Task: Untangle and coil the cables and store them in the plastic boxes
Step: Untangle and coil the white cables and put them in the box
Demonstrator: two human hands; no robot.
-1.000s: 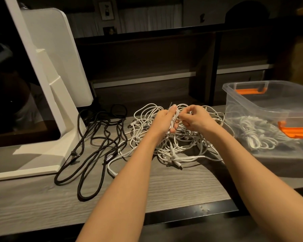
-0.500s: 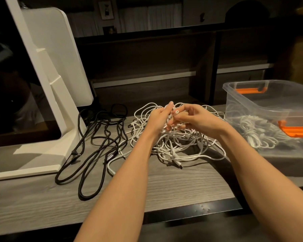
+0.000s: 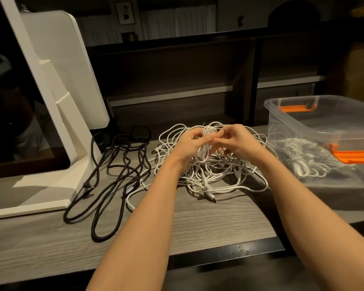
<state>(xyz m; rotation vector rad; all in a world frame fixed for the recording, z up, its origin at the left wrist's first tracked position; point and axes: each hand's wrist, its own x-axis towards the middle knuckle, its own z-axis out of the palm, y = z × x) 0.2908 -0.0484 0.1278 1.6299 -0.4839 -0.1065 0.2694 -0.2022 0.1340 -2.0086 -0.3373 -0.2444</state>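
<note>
The plastic box [image 3: 303, 131] runs off the right edge of the frame, the white monitor stand [image 3: 51, 101] off the left, and both hands hide the middle of the white cable tangle [image 3: 219, 175].

White cables [image 3: 214, 175] tangled on table; coiled bundle [image 3: 303, 158] in plastic box [image 3: 292, 116].
</note>
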